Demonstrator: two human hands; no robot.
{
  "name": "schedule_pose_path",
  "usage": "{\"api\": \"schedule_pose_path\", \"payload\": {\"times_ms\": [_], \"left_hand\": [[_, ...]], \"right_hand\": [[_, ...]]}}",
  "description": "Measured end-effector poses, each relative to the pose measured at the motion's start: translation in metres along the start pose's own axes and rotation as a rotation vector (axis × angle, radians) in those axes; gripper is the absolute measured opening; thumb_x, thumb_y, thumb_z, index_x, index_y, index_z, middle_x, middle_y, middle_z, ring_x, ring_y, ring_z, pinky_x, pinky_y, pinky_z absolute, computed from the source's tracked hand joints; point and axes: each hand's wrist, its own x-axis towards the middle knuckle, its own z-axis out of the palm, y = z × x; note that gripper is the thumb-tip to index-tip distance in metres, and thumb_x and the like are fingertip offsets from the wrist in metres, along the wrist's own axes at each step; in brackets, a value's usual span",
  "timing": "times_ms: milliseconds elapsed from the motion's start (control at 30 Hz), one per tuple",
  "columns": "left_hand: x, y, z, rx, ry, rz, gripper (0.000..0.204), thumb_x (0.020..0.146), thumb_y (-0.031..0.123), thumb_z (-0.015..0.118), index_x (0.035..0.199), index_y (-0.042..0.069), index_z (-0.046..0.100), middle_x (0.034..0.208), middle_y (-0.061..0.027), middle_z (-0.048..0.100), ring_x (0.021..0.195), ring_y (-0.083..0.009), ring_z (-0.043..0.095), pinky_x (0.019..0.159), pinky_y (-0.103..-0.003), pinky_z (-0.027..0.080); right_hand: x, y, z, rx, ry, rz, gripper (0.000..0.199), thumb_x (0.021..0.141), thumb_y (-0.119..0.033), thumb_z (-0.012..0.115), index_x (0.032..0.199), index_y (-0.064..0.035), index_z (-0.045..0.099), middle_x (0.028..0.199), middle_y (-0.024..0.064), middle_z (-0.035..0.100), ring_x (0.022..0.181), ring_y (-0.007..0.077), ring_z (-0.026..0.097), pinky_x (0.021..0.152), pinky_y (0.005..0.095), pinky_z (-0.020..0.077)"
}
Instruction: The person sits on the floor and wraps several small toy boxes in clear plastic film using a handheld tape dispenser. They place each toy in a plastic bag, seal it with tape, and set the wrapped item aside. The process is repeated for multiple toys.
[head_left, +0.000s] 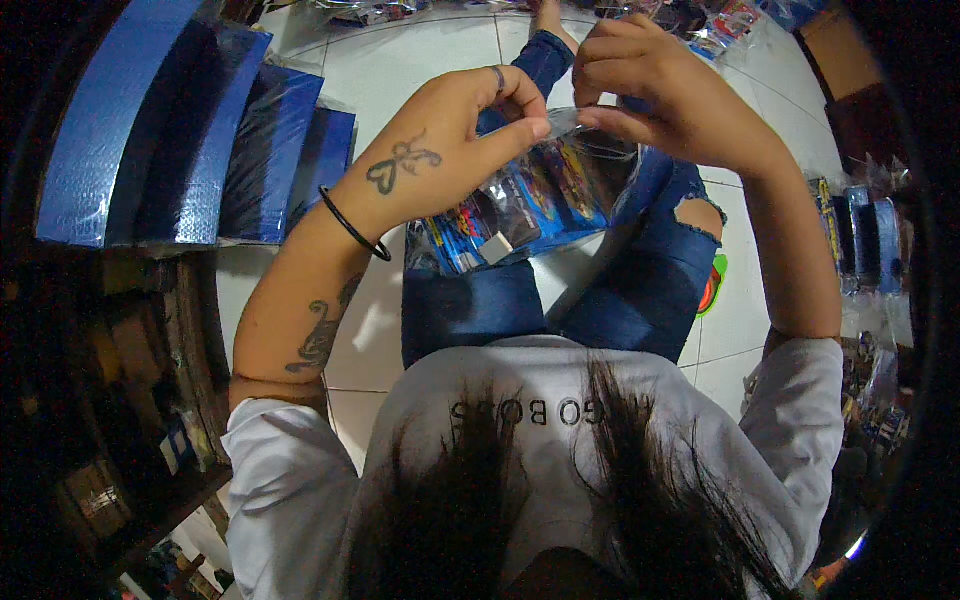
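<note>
Way off left of the grip: blue wrapped boxes [190, 130] stacked in a row, leaning on a dark shelf unit [110, 400], all well apart from the hands. Next over, left hand [445, 150] raised mid-frame, inked on the back, black band [352, 226] round the wrist, ring on one finger; thumb and forefinger pinched shut on the top edge of a clear plastic bag [535, 195]. Bag hanging straight down from that pinch, over the lap, full of flat blue carded packs [520, 205], bright pictures on them, too blurry to tell what exactly. Under the bag: blue jeans [480, 305], ripped at the right knee, white tiled floor [400, 60] showing behind. Just right of the left grip, nearly touching fingertip to fingertip: right hand [650, 90], fingers curled, also clamped tight on the same bag rim, so both grips closed on one strip of plastic up top. Further right, past the forearm, more small packaged stuff [865, 240] lined up on the floor, near the knee but not touching either hand. More packets [700, 25] scattered above the right hand.
</note>
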Motion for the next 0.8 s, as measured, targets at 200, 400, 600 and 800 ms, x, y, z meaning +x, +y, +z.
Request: {"api": "schedule_pose_path", "payload": {"times_ms": [200, 400, 600, 800], "left_hand": [[0.0, 0.004, -0.002, 0.343, 0.063, 0.148, 0.017, 0.085, 0.023, 0.067, 0.09, 0.007, 0.063, 0.086, -0.0032, 0.065, 0.086, -0.0165, 0.061, 0.093, -0.038, 0.038], [-0.017, 0.006, -0.019, 0.337, 0.018, 0.081, 0.018, 0.083, 0.03, 0.067, 0.09, 0.014, 0.065, 0.086, -0.0014, 0.063, 0.091, -0.0184, 0.06, 0.108, -0.05, 0.019], [-0.014, 0.01, 0.003, 0.258, 0.185, 0.067, 0.021, 0.085, 0.03, 0.066, 0.095, 0.011, 0.066, 0.09, -0.0021, 0.065, 0.098, -0.0209, 0.06, 0.11, -0.049, 0.022], [0.003, -0.004, 0.016, -0.076, 0.128, -0.025, 0.021, 0.09, 0.022, 0.06, 0.091, 0.002, 0.065, 0.093, -0.0069, 0.065, 0.096, -0.018, 0.059, 0.092, -0.032, 0.042]], "right_hand": [[0.001, -0.002, -0.011, 0.123, 0.223, -0.046, 0.029, 0.077, -0.025, 0.071, 0.098, -0.0067, 0.063, 0.098, 0.0088, 0.06, 0.101, 0.0276, 0.054, 0.089, 0.042, 0.0365], [0.004, -0.012, 0.028, 0.203, 0.132, 0.129, 0.013, 0.079, -0.014, 0.069, 0.086, -0.0051, 0.062, 0.083, 0.0093, 0.06, 0.086, 0.0297, 0.056, 0.082, 0.0418, 0.0408], [0.003, -0.016, 0.021, 0.231, 0.19, 0.124, 0.011, 0.079, -0.011, 0.068, 0.084, -0.0046, 0.06, 0.08, 0.0099, 0.058, 0.084, 0.0296, 0.056, 0.078, 0.0403, 0.0401], [-0.002, -0.017, 0.025, 0.036, 0.256, 0.101, 0.016, 0.076, -0.015, 0.072, 0.084, -0.0072, 0.061, 0.089, 0.0069, 0.059, 0.09, 0.0268, 0.055, 0.081, 0.0402, 0.0397]]}}
